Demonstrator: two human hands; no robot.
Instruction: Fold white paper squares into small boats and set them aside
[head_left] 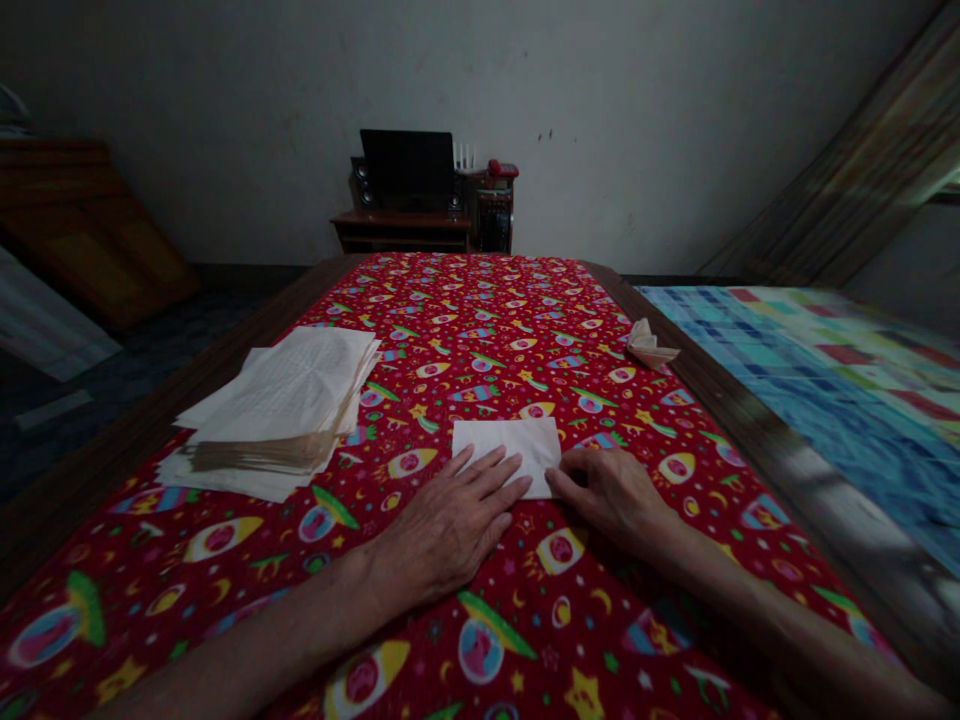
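A small folded sheet of white paper lies flat on the red patterned cloth in front of me. My left hand rests on it, fingers stretched out and lying flat across its lower left part. At the paper's right edge, the thumb and bent fingers of my right hand pinch the lower right corner. To the left sits a thick stack of creased paper sheets, loosely piled. A folded paper piece stands near the cloth's right edge.
Dark wooden borders run along both sides of the cloth. A bed or mat with a blue checked cover is on the right. Against the far wall, a monitor stands on a low desk. A wooden cabinet is at left.
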